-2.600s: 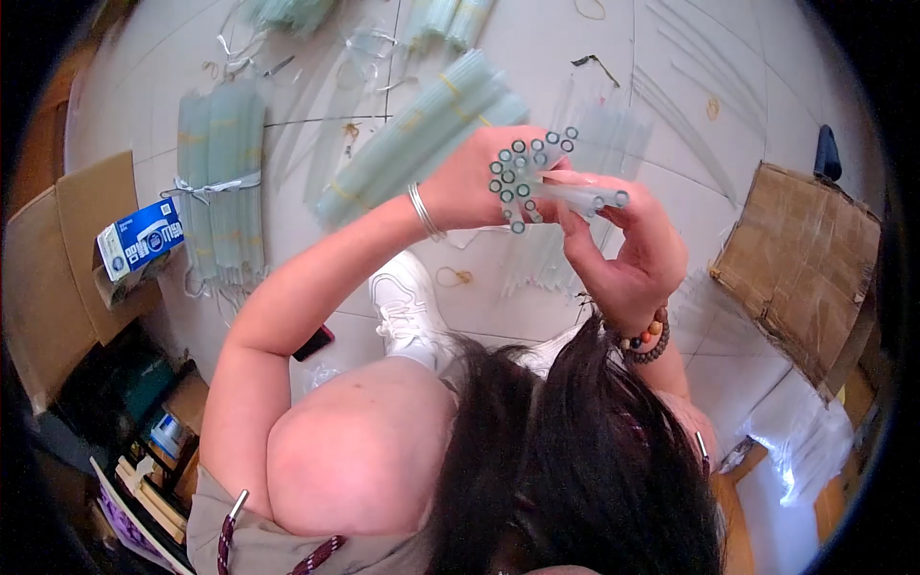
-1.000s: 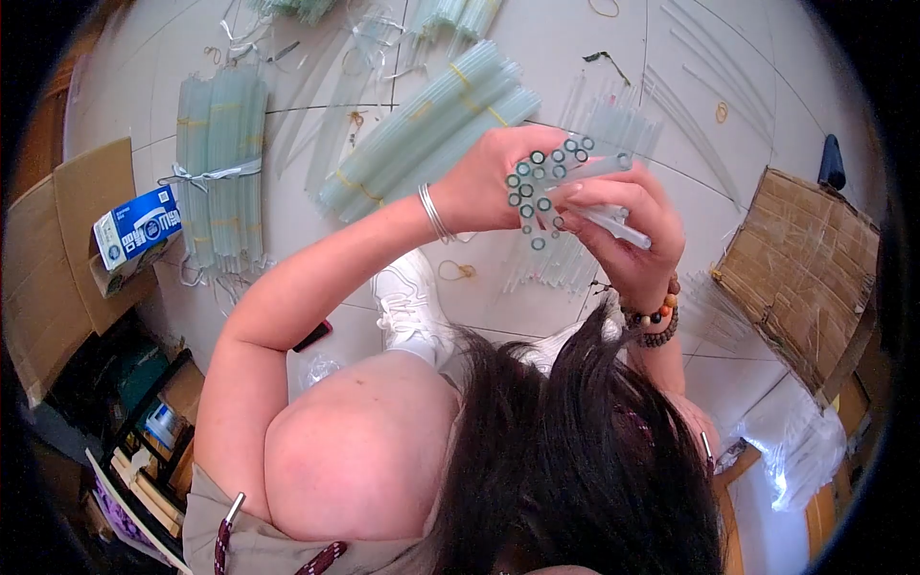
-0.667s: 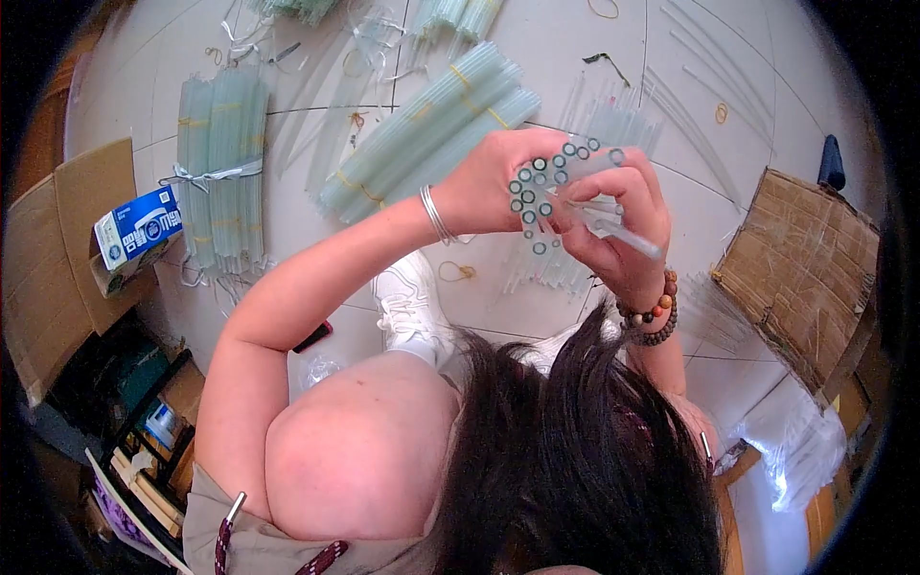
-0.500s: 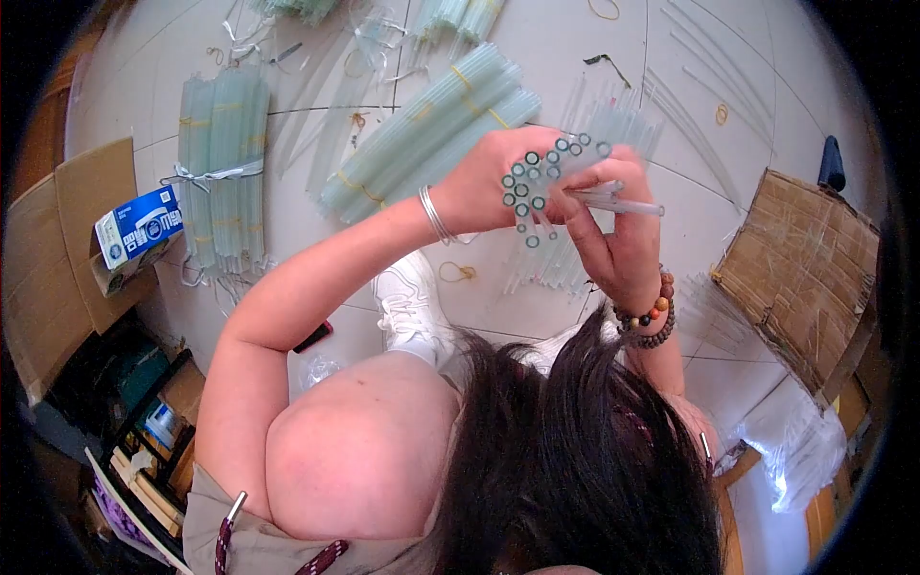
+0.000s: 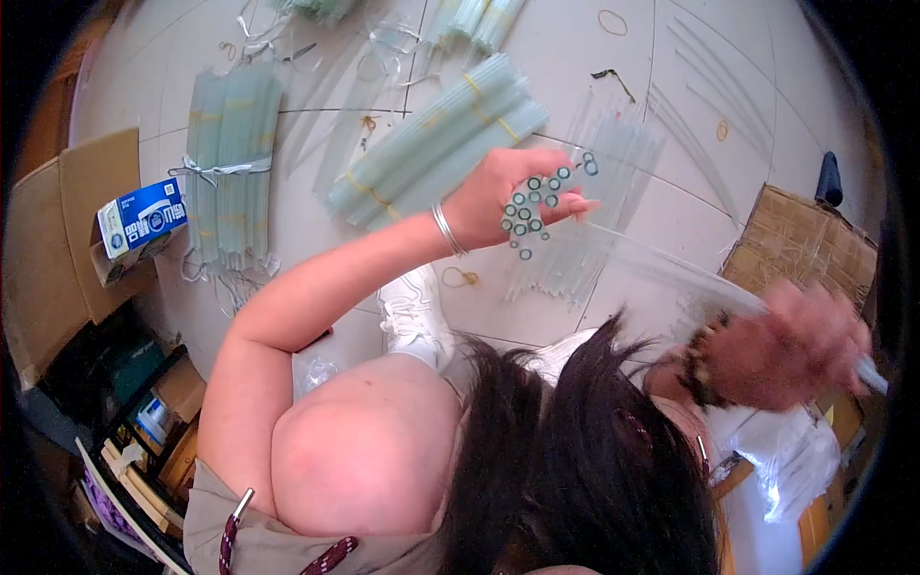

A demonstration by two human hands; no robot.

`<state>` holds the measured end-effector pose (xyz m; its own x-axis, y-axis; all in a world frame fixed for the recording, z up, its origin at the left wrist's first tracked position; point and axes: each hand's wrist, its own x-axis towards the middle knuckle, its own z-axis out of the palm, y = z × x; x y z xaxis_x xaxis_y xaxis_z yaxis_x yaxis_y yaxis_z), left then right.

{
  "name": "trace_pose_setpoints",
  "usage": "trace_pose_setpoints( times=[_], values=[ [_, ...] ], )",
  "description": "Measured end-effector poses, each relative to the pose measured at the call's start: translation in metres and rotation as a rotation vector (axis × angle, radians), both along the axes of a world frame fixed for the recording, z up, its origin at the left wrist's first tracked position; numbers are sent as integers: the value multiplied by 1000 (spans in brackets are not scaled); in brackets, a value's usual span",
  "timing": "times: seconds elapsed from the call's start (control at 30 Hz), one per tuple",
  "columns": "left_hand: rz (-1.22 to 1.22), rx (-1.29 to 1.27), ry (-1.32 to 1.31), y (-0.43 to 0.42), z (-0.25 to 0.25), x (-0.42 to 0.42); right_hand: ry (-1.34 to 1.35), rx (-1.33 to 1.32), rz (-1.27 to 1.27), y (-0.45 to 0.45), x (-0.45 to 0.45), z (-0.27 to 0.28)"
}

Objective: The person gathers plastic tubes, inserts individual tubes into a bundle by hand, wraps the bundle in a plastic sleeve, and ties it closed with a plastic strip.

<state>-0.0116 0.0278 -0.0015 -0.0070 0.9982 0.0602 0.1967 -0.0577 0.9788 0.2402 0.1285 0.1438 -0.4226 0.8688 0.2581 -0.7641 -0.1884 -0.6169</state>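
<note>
My left hand [image 5: 498,196], with silver bangles at the wrist, is wrapped round a bunch of clear tubes [image 5: 525,214]. Their round greenish ends face me. Far to the right, my right hand [image 5: 795,350] is smeared by motion but closed round clear tubes [image 5: 695,278], whose number I cannot make out. One end sticks out past the fist, while the other side stretches back toward my left hand. Below my hands, a pile of loose tubes [image 5: 609,177] lies on the floor. Thicker bundles [image 5: 431,139] with yellow rubber bands lie just beyond my left forearm.
At the left stand a bundle tied with white string [image 5: 225,168], a blue-and-white box [image 5: 142,218] and a cardboard box [image 5: 48,230]. A cardboard piece [image 5: 800,240] and a plastic bag [image 5: 791,446] are at the right. Rubber bands [image 5: 460,278] lie scattered on the tiles.
My right hand has moved away from the bunch, down and far to the right, taking tubes along. My left hand still grips its bunch, now with fewer tube ends showing.
</note>
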Motion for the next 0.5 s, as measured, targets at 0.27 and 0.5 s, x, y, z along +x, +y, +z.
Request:
trace_pose_setpoints(
  times=[0.27,0.5],
  values=[
    [275,-64,62,-3,3,24,-989,489,-176,-15,24,11],
    [318,-22,8,0,2,31,-1190,553,110,-41,-52,-17]
  ],
)
